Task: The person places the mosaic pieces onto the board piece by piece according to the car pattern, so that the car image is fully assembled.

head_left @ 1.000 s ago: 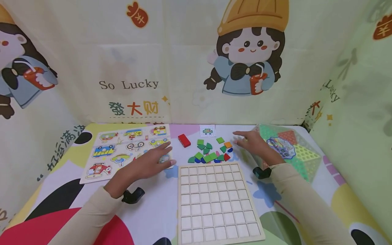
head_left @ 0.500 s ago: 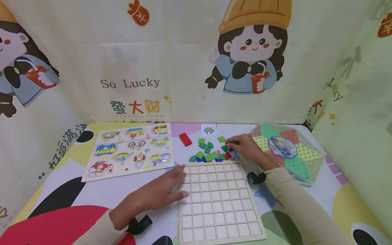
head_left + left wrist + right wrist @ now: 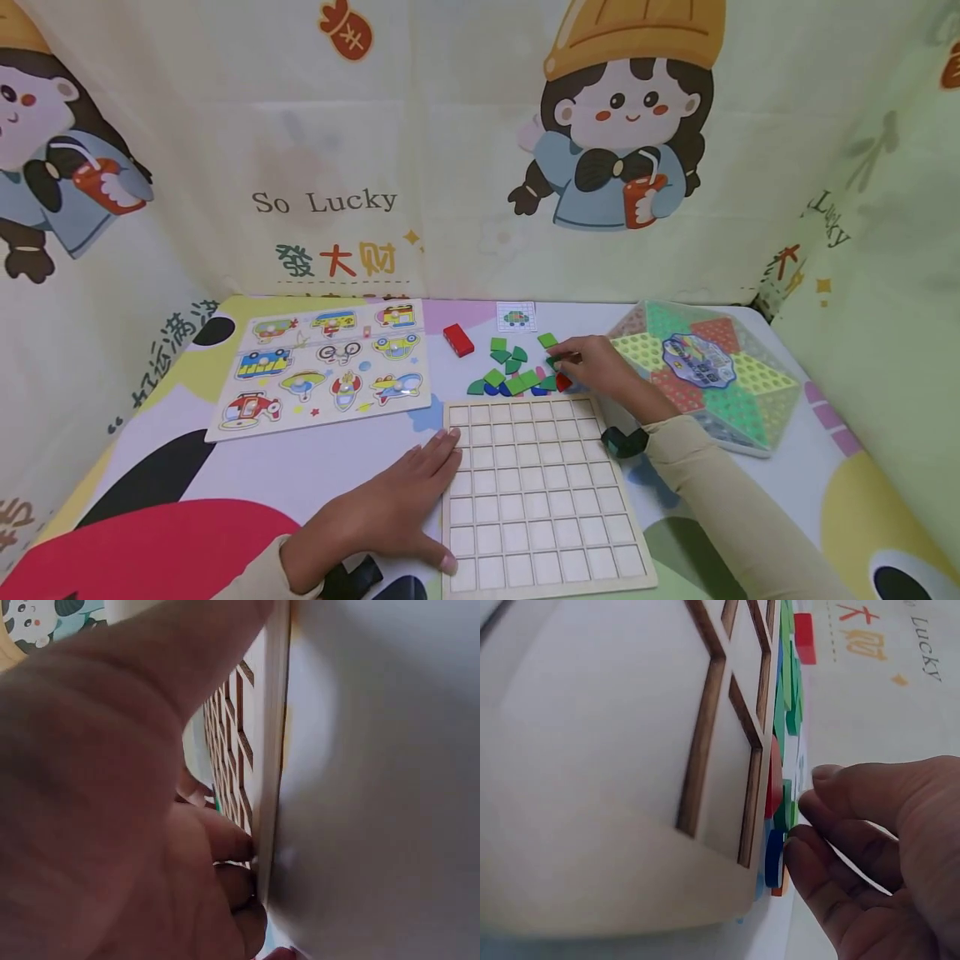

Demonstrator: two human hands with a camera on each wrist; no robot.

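In the head view my left hand point(image 3: 393, 508) rests along the left edge of a wooden grid board point(image 3: 540, 492), its thumb spread towards the near corner. The left wrist view shows fingertips touching the board's rim point(image 3: 270, 765). My right hand point(image 3: 603, 375) reaches beyond the board's far right corner, over a cluster of small coloured pieces. Its bent thumb and fingers point(image 3: 817, 877) hover by a dark green piece point(image 3: 783, 804) and a blue piece point(image 3: 774, 859), with nothing seen held between them. The hand hides the orange piece in the head view; its edge point(image 3: 780, 883) shows in the right wrist view.
Behind the pieces lie a small pattern card point(image 3: 517, 317) and a red block point(image 3: 458, 340). A vehicle picture puzzle board point(image 3: 322, 367) is at the left. A clear-lidded box point(image 3: 712, 375) with coloured contents stands at the right. A printed curtain point(image 3: 450, 150) hangs behind.
My left hand has come from over the picture puzzle down to the grid board's left edge. My right hand has moved left to the coloured pieces, and its fingers have bent.
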